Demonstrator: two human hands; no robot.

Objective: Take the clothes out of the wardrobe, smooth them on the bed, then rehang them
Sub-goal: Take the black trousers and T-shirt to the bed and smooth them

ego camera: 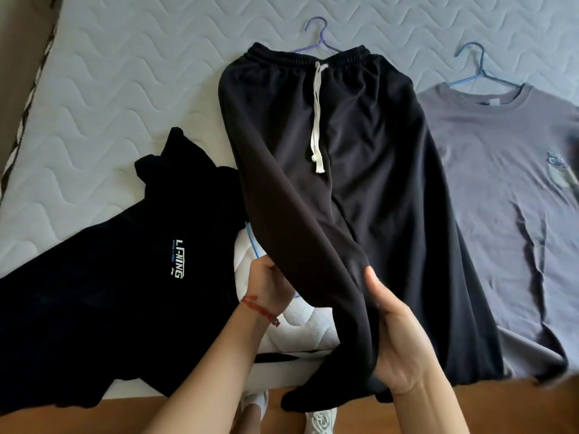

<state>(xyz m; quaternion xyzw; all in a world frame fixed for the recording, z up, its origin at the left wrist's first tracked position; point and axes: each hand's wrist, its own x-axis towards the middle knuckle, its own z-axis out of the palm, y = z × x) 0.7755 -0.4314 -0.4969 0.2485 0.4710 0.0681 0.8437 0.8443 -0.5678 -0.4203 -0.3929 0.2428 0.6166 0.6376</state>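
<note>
Spread over a quilted pale bed with wavy stitching; to the left, a crumpled black hoodie with white "LI-NING" lettering, its near edge hanging past the mattress; to the right, a grey T-shirt laid flat on a blue hanger, small printed pocket motif near the frame edge; below, a strip of wooden floor and pale shoes; between hoodie and trousers, a thin blue line of another hanger, mostly covered.

Centre of the bed: black sweatpants, waistband away from the viewer, elastic gathered, white drawstring trailing down the front; purple hanger poking out above the waistband; right leg flat and fairly smooth, left leg lifted off the mattress and folded diagonally toward the near edge, cuff drooping over the floor.

Left hand, red cord at the wrist, tucked under the raised leg with fingers curled into the cloth; right hand gripping the same leg lower down, thumb on top, fingers wrapped out of sight behind the fabric.

Cut off at the right edge: T-shirt sleeve; hidden: most fingertips, the purple hanger's bar; hard to read: small print under the hoodie logo.
</note>
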